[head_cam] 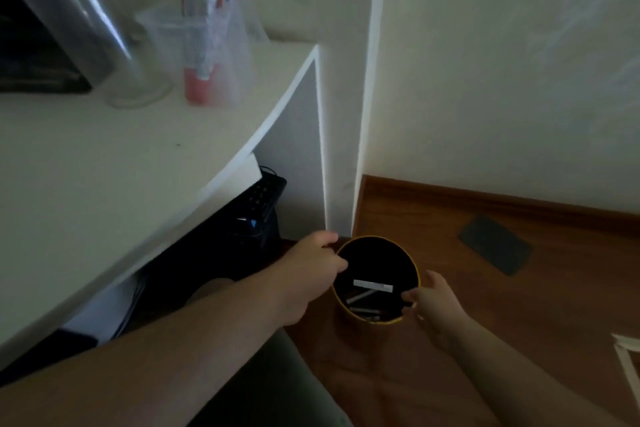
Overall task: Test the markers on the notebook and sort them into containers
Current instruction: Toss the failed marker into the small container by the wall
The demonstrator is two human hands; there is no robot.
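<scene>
A round yellow-rimmed can (360,317) with a dark inside stands on the wooden floor beside the desk. Several markers (372,287) lie in its bottom. My left hand (313,269) grips the can's left rim, thumb over the edge. At the right rim, my right hand (434,302) holds the can with thumb and fingers pinching the edge. On the desk's far corner stands a clear plastic cup (211,55) with several upright markers (207,10) in it. No notebook is in view.
The white desk (114,156) fills the left; a monitor foot (135,87) stands on it. A black keyboard (263,194) and dark gear sit under the desk. A dark flat object (495,244) lies on the floor by the wall.
</scene>
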